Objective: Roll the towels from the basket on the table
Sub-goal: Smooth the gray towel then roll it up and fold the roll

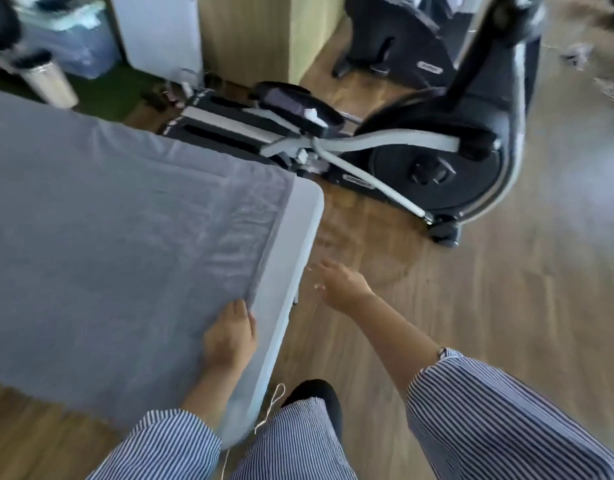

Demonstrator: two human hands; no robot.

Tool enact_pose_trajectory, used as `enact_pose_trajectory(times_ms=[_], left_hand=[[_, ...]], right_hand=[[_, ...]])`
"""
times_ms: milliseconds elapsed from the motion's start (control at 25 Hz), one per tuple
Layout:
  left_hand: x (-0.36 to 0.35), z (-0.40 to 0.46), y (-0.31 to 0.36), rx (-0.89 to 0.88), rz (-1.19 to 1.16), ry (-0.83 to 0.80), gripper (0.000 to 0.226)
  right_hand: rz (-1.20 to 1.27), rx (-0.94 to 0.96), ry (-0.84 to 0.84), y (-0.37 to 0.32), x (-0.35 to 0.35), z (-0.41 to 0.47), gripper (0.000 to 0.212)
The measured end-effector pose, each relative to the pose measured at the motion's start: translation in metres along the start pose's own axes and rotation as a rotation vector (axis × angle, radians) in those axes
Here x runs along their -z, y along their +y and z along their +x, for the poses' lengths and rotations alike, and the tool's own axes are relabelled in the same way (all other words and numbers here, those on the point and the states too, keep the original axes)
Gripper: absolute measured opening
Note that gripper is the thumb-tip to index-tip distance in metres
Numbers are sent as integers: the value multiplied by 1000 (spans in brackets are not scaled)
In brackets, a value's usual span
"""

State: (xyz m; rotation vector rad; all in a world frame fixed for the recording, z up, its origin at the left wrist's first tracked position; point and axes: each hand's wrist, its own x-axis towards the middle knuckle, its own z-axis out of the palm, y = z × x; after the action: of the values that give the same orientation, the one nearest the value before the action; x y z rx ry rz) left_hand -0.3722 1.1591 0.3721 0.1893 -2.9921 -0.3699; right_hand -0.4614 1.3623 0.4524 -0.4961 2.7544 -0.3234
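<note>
Grey towel (108,237) spread flat on the bench (298,216), not rolled yet. Left hand (229,337) rests flat on its near corner; right hand (340,284) loose, empty, off the bench edge. Basket not visible. Next: both hands to the end, start rolling.

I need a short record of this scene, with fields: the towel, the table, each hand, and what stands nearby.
towel: grey towel spread flat over the table, not yet rolled
table: white table, its right edge bare beside the towel
left hand: left hand rests on the towel's near right corner, fingers bent at its edge
right hand: right hand off the table, over the wooden floor, fingers spread, holding nothing
nearby: exercise machine beyond the table
basket: not in view
</note>
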Motion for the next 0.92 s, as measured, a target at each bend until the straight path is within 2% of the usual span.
enact_pose_trajectory(times_ms=[160, 360, 640, 800, 920], left_hand=[[-6, 6, 1, 64, -23, 68, 22], [-5, 18, -3, 220, -60, -49, 23], [8, 32, 5, 438, -10, -32, 27], [7, 9, 23, 626, 79, -28, 26], [1, -17, 40, 802, 148, 30, 29]], right_hand=[[-108, 143, -85, 13, 16, 61, 50], [-196, 287, -215, 5, 29, 125, 53], [-317, 601, -269, -11, 29, 198, 51], [-402, 796, -321, 18, 43, 239, 53], [-524, 915, -277, 43, 52, 269, 57]])
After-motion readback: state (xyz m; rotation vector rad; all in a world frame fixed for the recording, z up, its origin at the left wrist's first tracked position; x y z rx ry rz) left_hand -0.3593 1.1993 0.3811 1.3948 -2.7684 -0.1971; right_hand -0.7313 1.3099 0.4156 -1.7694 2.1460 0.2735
